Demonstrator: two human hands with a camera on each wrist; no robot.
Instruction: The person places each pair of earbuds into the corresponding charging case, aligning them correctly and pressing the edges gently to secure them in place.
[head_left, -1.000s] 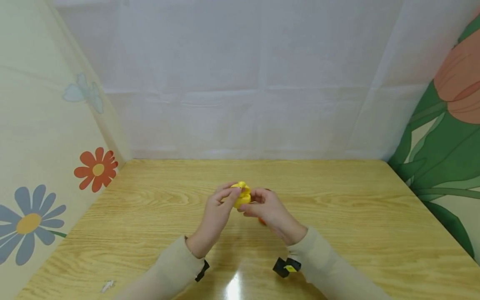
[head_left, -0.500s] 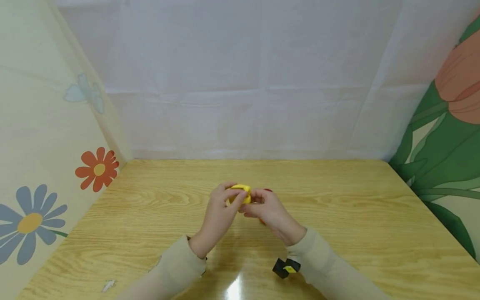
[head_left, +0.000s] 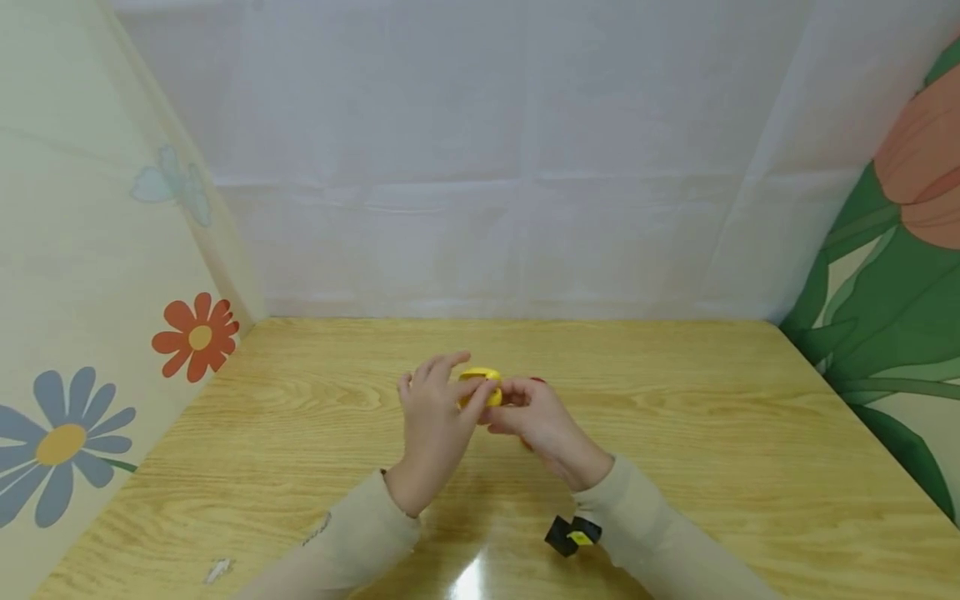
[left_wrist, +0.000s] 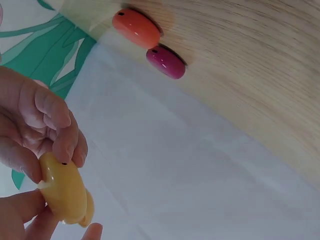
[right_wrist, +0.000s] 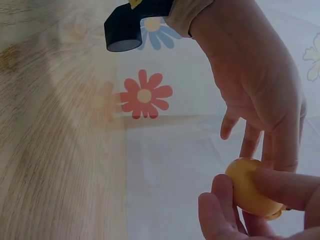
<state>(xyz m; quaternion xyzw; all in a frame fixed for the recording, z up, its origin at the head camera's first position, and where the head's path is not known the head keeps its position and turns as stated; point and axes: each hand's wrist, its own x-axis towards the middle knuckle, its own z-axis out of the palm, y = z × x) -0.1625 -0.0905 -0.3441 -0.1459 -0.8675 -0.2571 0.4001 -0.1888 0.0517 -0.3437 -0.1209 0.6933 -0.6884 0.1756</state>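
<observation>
A glossy yellow rounded toy (head_left: 495,398) with a small black dot is held up above the table between both hands. My left hand (head_left: 438,421) pinches it between thumb and index finger, its other fingers raised and spread. From the other side my right hand (head_left: 546,427) grips it with thumb and fingertips. In the left wrist view the toy (left_wrist: 65,190) shows a smooth face and a second yellow part behind. Fingers partly cover it in the right wrist view, where its rounded end (right_wrist: 246,182) shows.
An orange oval piece (left_wrist: 136,28) and a magenta oval piece (left_wrist: 166,62) lie side by side on the wooden table (head_left: 712,417); the right hand mostly hides them in the head view. A small whitish scrap (head_left: 217,570) lies front left. A white sheet (head_left: 480,167) stands behind.
The left hand has turned the yellow toy and shifted its hold, and its outer fingers have lifted and spread. The right hand has stayed almost in place.
</observation>
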